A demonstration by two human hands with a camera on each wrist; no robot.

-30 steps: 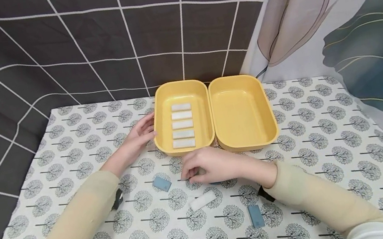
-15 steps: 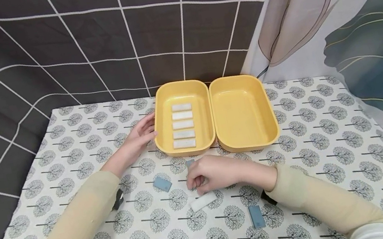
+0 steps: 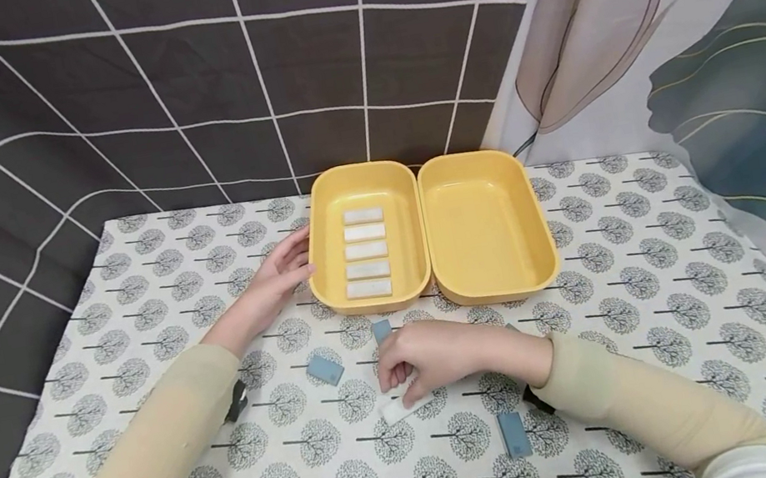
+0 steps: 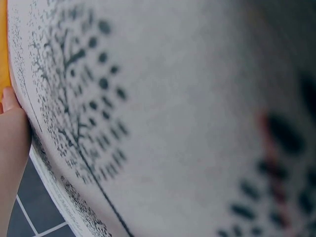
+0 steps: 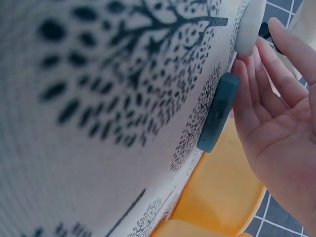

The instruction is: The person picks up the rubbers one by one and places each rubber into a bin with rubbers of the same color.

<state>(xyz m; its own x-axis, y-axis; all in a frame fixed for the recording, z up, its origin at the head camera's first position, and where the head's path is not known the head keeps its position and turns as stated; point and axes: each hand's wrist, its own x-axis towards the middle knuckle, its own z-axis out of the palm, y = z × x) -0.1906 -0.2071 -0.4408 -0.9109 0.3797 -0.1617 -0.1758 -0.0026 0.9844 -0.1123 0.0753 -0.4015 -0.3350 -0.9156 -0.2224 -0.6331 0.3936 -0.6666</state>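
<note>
A white rectangular block (image 3: 400,409) lies on the patterned cloth, partly covered by my right hand (image 3: 436,357). In the right wrist view, the fingertips (image 5: 261,49) reach the white block's (image 5: 250,27) near end, while the thumb stands apart from it. A blue block (image 3: 381,330) lies just beyond that hand. My left hand (image 3: 275,274) rests against the outer left side of the left yellow tray (image 3: 421,266), fingers extended. Inside this tray, several white blocks (image 3: 365,250) form a column. Only a bit of the left hand (image 4: 10,106) shows in the left wrist view.
A second yellow tray (image 3: 487,221) stands against the first on the right. One blue block (image 3: 324,369) lies left of the right hand, another (image 3: 514,434) nearer the front. Something bluish peeks out behind the right forearm. A dark tiled-pattern curtain (image 3: 314,56) hangs behind.
My right hand has moved toward the front, from near the left tray to over the white block, uncovering the blue block behind it. The left hand has stayed at the tray.
</note>
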